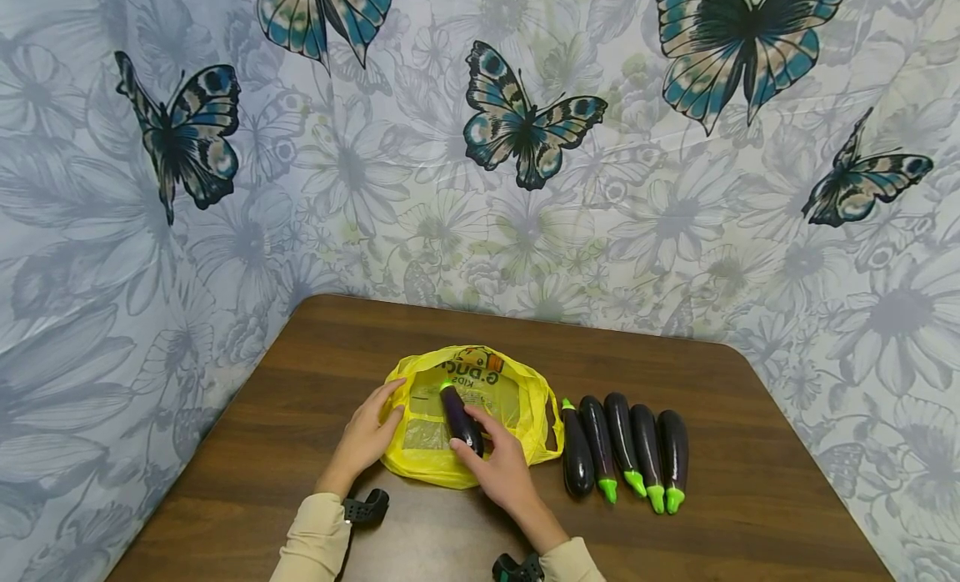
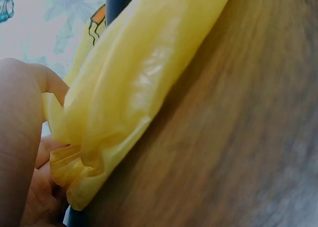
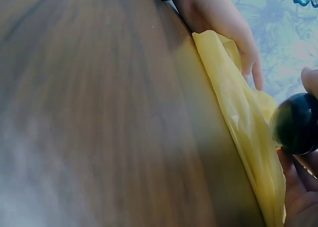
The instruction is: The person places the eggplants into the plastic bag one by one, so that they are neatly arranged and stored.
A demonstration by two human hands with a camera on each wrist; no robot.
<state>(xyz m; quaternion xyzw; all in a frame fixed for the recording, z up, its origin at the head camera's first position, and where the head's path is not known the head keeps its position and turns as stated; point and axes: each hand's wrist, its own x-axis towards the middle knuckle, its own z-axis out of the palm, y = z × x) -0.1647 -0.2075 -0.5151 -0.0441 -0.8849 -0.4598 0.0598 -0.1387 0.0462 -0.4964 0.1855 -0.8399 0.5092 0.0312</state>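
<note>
Grasped between thumb and fingers of the right hand (image 1: 504, 471), one dark eggplant (image 1: 458, 413) is held slantwise at the open mouth of the yellow bag (image 1: 431, 470), whose rim is gripped by the left hand (image 1: 363, 432). Five other eggplants (image 1: 619, 432) are lined up on the table (image 1: 750, 507) just beside the bag. Transfer between bag and row seems to be underway, direction not shown; for the next move, a spread rim is probably needed.
</note>
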